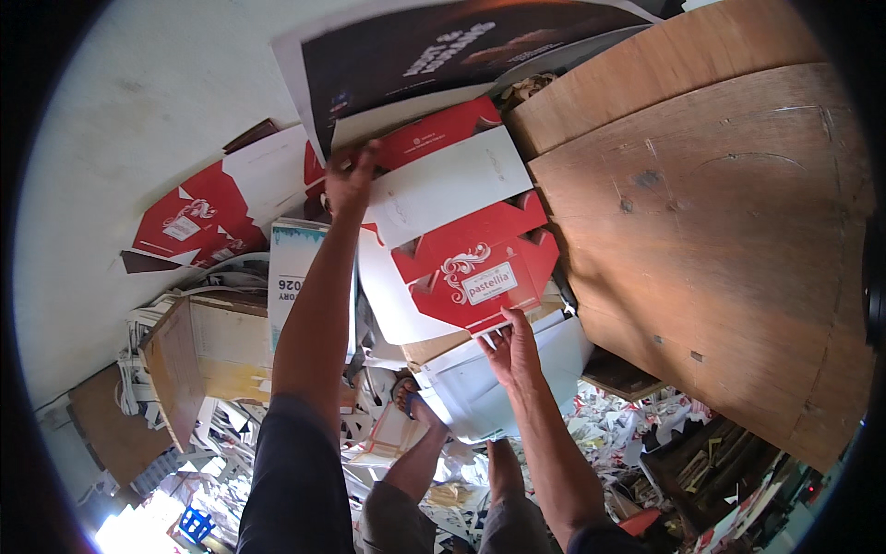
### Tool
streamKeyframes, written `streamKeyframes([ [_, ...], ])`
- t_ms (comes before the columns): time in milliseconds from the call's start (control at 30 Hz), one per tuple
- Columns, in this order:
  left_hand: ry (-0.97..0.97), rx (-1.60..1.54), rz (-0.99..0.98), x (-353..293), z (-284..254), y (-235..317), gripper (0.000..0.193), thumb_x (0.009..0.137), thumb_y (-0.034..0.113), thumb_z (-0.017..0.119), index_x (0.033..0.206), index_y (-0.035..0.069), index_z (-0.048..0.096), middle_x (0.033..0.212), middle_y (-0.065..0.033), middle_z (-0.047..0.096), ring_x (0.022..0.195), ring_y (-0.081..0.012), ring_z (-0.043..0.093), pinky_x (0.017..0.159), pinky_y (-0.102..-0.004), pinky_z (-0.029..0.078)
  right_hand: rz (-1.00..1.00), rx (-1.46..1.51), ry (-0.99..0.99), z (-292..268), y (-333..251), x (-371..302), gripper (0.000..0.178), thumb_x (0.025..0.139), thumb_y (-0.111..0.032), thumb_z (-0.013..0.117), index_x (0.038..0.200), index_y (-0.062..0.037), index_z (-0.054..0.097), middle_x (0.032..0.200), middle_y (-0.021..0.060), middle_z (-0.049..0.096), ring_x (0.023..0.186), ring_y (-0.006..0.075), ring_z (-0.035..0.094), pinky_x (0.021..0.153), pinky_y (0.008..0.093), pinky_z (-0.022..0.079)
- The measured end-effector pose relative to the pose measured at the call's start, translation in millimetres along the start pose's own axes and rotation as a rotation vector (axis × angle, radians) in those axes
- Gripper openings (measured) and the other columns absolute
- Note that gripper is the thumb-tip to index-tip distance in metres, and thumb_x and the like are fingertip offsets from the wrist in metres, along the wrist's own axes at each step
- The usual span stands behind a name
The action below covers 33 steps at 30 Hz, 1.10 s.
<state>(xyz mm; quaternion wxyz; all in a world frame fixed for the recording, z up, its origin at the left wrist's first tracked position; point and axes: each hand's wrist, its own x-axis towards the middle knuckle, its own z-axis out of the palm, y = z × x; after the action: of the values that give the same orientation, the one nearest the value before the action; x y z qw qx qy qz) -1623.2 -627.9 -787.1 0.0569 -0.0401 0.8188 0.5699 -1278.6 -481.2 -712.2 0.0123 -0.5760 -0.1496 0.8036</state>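
A flat red-and-white cardboard box blank (452,185), printed with a white scroll pattern and a label panel, lies tilted in front of me. Its lower edge is pinched in my right hand (510,349), thumb on top and fingers beneath. Up at the blank's far left edge, my left hand (351,185) is closed around the border, its fingertips partly hidden and slightly blurred. Beneath the blank stands a white container (508,379). A large dark printed sheet (415,65) leans just beyond my left hand.
Another red-and-white blank (198,217) leans on the pale wall at left. A white-and-blue printed board (295,277) stands near my left forearm. A large wooden panel (701,231) rises on the right. Paper scraps (609,425) cover the floor, with a small blue basket (196,523) lower left.
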Motion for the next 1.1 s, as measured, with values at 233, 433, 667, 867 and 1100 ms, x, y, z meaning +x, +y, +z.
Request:
streamKeyframes([
  [233,-0.01,0.027,-0.103,-90.5,-24.9,-61.4,0.065,0.086,0.047,0.074,0.118,-0.006,0.058,0.111,-0.0193,0.065,0.102,-0.0284,0.063,0.089,-0.037,0.048,0.086,0.009,-0.106,-6.3,-11.5,-1.2,0.042,0.08,-0.034,0.078,0.112,-0.0149,0.059,0.11,-0.0026,0.058,0.102,0.0153,0.056,0.1,0.0412,0.046],
  [433,-0.108,-0.1,-0.503,-218.1,-6.8,-36.0,0.08,0.086,0.041,0.075,0.137,-0.012,0.041,0.118,-0.0142,0.062,0.103,-0.0204,0.061,0.091,-0.0331,0.049,-0.779,-0.587,0.111,-32.6,-59.4,49.9,0.06,0.088,-0.017,0.07,0.138,0.0021,0.044,0.134,0.0148,0.052,0.114,0.0164,0.055,0.092,0.0237,0.045],
  [667,-0.097,-0.243,-0.584,-236.5,11.0,-1.2,0.068,0.079,0.043,0.077,0.124,-0.004,0.057,0.102,-0.0148,0.068,0.09,-0.0244,0.068,0.079,-0.0342,0.053,-0.211,-0.739,-0.011,13.8,-129.5,72.3,0.078,0.084,-0.051,0.071,0.143,-0.0076,0.044,0.139,0.0112,0.054,0.126,0.023,0.053,0.109,0.0376,0.036],
  [867,-0.146,-0.217,-0.619,-235.5,9.7,-0.2,0.077,0.073,0.049,0.079,0.124,-0.004,0.056,0.102,-0.0147,0.068,0.092,-0.0254,0.068,0.082,-0.0347,0.053,-0.198,-0.782,-0.083,19.0,-128.9,76.2,0.056,0.085,-0.051,0.07,0.125,-0.0142,0.055,0.114,0.0012,0.063,0.089,0.0072,0.059,0.069,0.0237,0.046],
  [1100,-0.174,-0.215,-0.573,-240.1,9.2,-3.8,0.071,0.081,0.041,0.075,0.128,-0.005,0.048,0.113,-0.0145,0.066,0.107,-0.0247,0.064,0.089,-0.0345,0.05,-0.157,-0.709,-0.057,23.7,-126.5,63.4,0.046,0.087,-0.047,0.07,0.118,-0.0153,0.058,0.103,-0.0014,0.062,0.075,0.0041,0.054,0.057,0.0203,0.039],
])
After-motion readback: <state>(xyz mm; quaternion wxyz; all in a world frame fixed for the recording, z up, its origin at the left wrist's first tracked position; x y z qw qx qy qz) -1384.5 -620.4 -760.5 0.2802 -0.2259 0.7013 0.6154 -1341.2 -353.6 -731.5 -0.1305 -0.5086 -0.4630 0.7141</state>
